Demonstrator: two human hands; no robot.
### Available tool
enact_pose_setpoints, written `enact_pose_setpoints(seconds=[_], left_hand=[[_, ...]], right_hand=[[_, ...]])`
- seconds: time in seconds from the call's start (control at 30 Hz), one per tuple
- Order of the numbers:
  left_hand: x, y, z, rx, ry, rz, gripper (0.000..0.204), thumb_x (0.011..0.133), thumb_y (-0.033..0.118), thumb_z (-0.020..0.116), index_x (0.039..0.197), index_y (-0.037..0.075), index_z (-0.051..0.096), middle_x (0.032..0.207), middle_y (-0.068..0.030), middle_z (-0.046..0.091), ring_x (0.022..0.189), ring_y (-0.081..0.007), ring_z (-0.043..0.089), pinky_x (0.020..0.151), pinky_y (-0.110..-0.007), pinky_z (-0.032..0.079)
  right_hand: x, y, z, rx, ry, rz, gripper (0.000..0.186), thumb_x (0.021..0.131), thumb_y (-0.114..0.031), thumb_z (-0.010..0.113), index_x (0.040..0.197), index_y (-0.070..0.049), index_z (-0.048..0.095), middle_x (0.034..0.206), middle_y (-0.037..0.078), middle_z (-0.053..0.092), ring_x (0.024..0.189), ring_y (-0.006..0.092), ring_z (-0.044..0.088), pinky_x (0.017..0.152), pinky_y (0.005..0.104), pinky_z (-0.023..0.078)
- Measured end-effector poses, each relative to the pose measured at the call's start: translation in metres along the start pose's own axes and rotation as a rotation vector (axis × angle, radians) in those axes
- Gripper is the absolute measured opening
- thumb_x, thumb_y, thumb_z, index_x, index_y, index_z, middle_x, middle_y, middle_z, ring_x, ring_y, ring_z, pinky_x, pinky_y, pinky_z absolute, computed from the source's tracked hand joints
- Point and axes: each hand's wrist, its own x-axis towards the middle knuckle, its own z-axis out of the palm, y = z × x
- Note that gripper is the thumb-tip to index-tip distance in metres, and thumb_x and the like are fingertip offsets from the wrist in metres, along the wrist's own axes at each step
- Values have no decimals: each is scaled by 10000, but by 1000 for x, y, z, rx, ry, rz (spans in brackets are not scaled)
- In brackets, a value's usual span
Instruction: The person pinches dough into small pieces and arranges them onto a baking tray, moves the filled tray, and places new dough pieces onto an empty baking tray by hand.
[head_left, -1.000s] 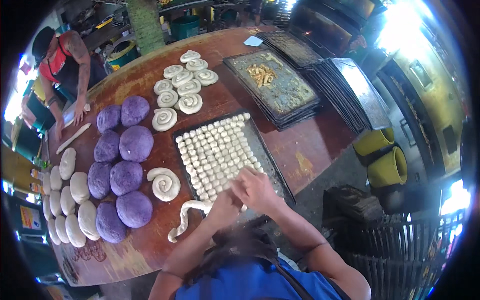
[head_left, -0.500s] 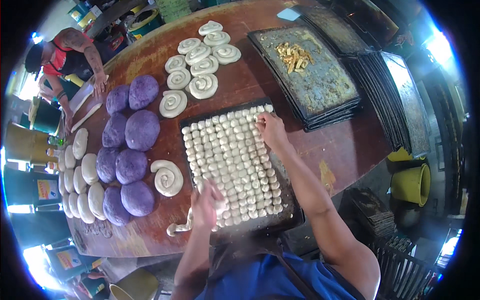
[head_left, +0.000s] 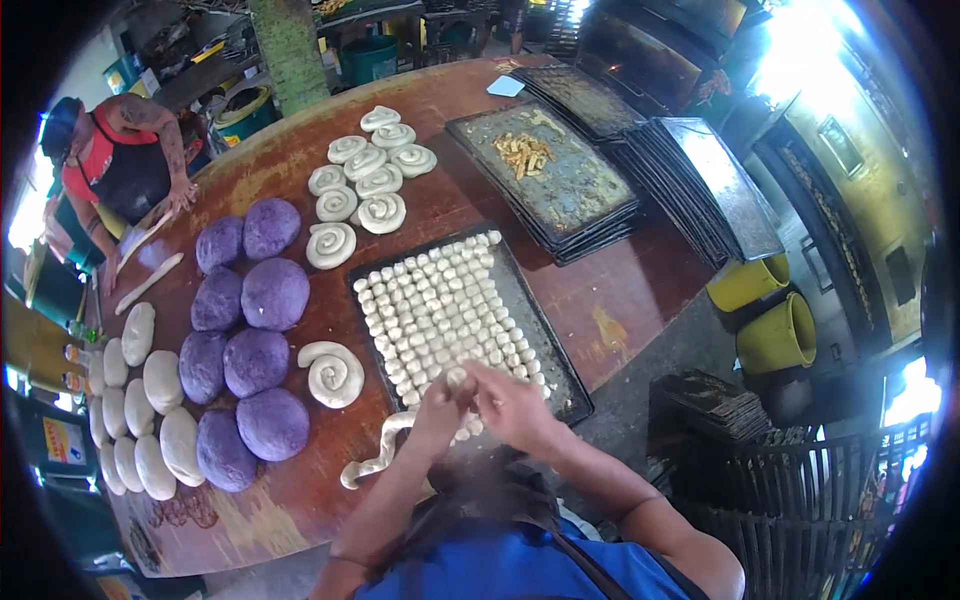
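Note:
My left hand (head_left: 442, 410) is closed on a pale piece of dough (head_left: 456, 376) near the front of a dark tray (head_left: 562, 350). Rows of small pale dough balls (head_left: 420, 310) cover most of that tray. My right hand (head_left: 510, 405) meets my left at the dough, its fingers closed together, partly blurred. A long dough strand (head_left: 368, 470) lies on the table beside my left wrist and runs up under it. Just left of the tray is a coiled dough spiral (head_left: 330, 378).
Purple dough mounds (head_left: 270, 300), pale loaves (head_left: 160, 380) and several spirals (head_left: 380, 180) lie on the wooden table (head_left: 610, 335). A co-worker (head_left: 125, 160) handles dough strips (head_left: 148, 283) at the left. Stacked baking trays (head_left: 540, 170), yellow buckets (head_left: 775, 335) and a dark rack (head_left: 770, 510) stand at the right.
Half a second ago my right hand was at the tray's far right corner; it has moved back to meet my left hand near the front. The whole view has also shifted with my head.

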Motion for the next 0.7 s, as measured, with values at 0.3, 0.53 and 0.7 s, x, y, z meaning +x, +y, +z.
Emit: enact_pose_setpoints(seconds=[0.3,0.53,0.7], left_hand=[[-6,79,7,142,-288,-116,185,849,126,564,970,-12,588,703,-31,583,591,-123,523,558,-263,431],[13,53,28,134,-71,-191,51,868,13,515,909,30,539,678,-1,516,586,-87,478,568,-243,423],[33,27,-15,-421,357,26,166,857,89,474,972,-5,548,685,-8,506,647,-95,495,592,-236,411]], right_hand=[[51,42,-44,778,-349,85,101,840,-108,663,856,-34,596,728,69,631,627,115,594,533,289,455],[135,204,6,366,-2,478,134,858,-135,643,872,-4,620,786,123,651,710,179,634,627,310,495],[144,203,16,-98,80,174,226,880,-181,606,1017,-2,593,930,206,649,840,350,646,726,446,511]])
